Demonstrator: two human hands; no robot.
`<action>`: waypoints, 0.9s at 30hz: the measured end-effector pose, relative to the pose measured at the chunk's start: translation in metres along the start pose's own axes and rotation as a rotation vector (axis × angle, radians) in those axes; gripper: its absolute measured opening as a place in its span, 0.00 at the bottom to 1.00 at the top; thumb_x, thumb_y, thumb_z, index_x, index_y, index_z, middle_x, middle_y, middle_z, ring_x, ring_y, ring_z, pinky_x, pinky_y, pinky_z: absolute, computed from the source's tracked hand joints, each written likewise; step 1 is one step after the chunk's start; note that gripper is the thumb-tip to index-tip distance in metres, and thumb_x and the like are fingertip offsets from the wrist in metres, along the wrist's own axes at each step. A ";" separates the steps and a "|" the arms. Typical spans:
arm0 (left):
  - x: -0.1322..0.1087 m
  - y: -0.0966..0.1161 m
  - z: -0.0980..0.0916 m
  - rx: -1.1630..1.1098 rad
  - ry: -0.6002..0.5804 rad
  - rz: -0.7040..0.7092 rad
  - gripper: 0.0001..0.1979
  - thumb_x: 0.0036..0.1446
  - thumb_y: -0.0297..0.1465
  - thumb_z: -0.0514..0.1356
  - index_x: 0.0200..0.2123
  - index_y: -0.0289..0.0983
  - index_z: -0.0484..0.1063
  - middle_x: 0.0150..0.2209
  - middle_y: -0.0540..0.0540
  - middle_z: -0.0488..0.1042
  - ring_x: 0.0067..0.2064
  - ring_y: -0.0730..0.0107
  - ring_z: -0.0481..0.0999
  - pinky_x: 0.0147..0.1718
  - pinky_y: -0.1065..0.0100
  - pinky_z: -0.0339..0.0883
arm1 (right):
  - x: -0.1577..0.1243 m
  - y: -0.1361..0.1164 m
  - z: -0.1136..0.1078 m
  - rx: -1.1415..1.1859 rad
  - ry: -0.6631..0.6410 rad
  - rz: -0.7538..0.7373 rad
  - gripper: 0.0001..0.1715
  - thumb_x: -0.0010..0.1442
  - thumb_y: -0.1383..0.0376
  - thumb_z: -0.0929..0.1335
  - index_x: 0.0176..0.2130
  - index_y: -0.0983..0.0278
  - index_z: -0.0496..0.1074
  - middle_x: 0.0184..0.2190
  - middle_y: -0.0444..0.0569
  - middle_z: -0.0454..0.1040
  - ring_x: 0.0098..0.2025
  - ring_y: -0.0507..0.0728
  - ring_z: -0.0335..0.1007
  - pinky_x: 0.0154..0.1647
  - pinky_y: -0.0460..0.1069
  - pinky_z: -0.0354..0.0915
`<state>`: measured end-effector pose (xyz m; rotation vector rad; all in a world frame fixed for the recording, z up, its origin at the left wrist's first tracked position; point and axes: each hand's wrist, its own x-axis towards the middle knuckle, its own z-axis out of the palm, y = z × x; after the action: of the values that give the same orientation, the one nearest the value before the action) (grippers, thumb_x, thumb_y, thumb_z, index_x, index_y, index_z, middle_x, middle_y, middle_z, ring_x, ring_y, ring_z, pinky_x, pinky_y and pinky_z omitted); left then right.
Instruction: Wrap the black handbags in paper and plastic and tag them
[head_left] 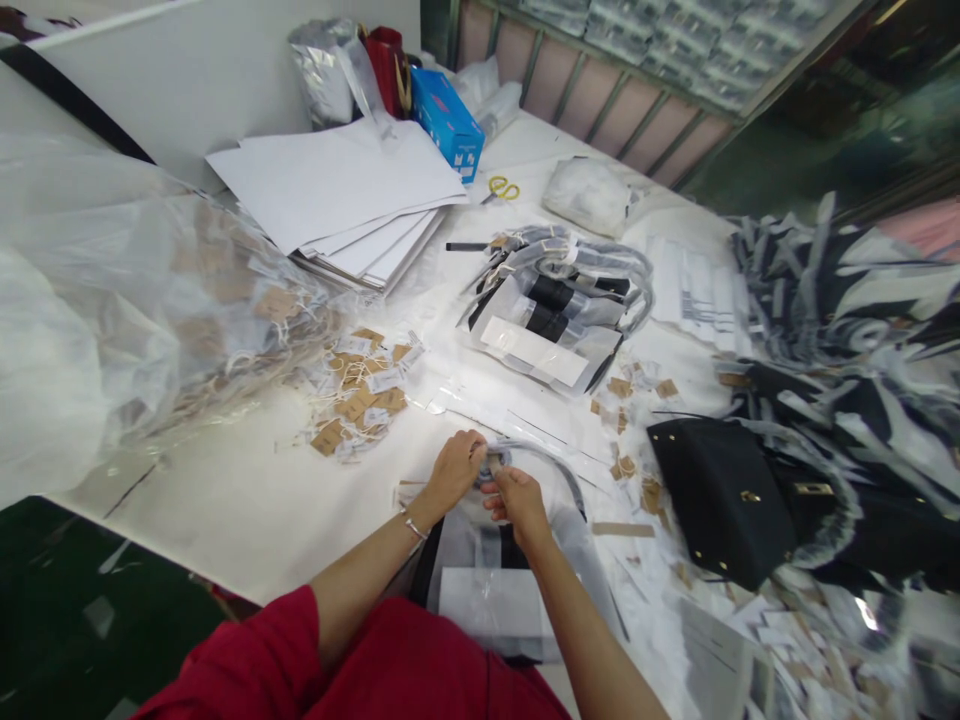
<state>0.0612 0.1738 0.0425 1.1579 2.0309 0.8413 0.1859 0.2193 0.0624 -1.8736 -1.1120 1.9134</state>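
Observation:
A black handbag partly wrapped in clear plastic and pale sheets (491,600) lies at the table's near edge, against the red clothing. At its wrapped handle (559,465), my left hand (454,465) has its fingers closed on the left side of a small grey-beige piece. My right hand (517,500) faces it from the right, fingers curled and pinching the same spot. What exactly the fingertips hold is too small to tell. Farther back lies another wrapped bag (551,310) with its handles up. Brown paper tags with white strings (360,395) are heaped to the left.
White sheets (352,190) are stacked at the back left beside a blue box (446,120) and yellow-handled scissors (502,188). A big clear plastic bag (112,330) covers the left. Black handbags (724,500) and wrapped straps pile up on the right, near scattered tags (622,467).

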 end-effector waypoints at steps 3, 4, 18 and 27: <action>0.010 -0.004 0.001 0.000 -0.036 -0.094 0.10 0.65 0.30 0.47 0.37 0.38 0.68 0.33 0.48 0.72 0.38 0.66 0.72 0.41 0.65 0.65 | -0.003 -0.003 -0.005 -0.084 -0.046 0.049 0.12 0.50 0.57 0.71 0.32 0.63 0.72 0.21 0.46 0.76 0.17 0.54 0.69 0.13 0.44 0.58; 0.013 -0.005 0.002 0.004 -0.038 -0.114 0.11 0.65 0.29 0.46 0.38 0.38 0.67 0.32 0.49 0.72 0.35 0.66 0.72 0.38 0.65 0.65 | -0.004 -0.004 -0.007 -0.111 -0.058 0.066 0.12 0.50 0.58 0.71 0.34 0.62 0.73 0.21 0.46 0.76 0.17 0.54 0.70 0.14 0.45 0.58; 0.011 0.002 0.019 0.047 -0.126 -0.002 0.09 0.58 0.31 0.57 0.41 0.35 0.69 0.42 0.42 0.72 0.48 0.58 0.69 0.52 0.55 0.62 | -0.007 -0.002 -0.001 0.139 -0.085 0.056 0.22 0.42 0.57 0.74 0.37 0.64 0.76 0.24 0.42 0.73 0.21 0.49 0.65 0.18 0.42 0.57; -0.010 0.014 0.009 -0.233 -0.050 0.077 0.17 0.67 0.32 0.43 0.44 0.37 0.71 0.41 0.43 0.72 0.46 0.64 0.71 0.51 0.60 0.65 | -0.022 -0.006 -0.020 0.290 -0.164 0.121 0.22 0.44 0.55 0.76 0.36 0.64 0.76 0.32 0.47 0.76 0.30 0.53 0.70 0.25 0.45 0.63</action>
<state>0.0794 0.1728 0.0505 1.1191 1.8029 1.0451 0.2061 0.2168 0.0852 -1.6850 -0.7269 2.1921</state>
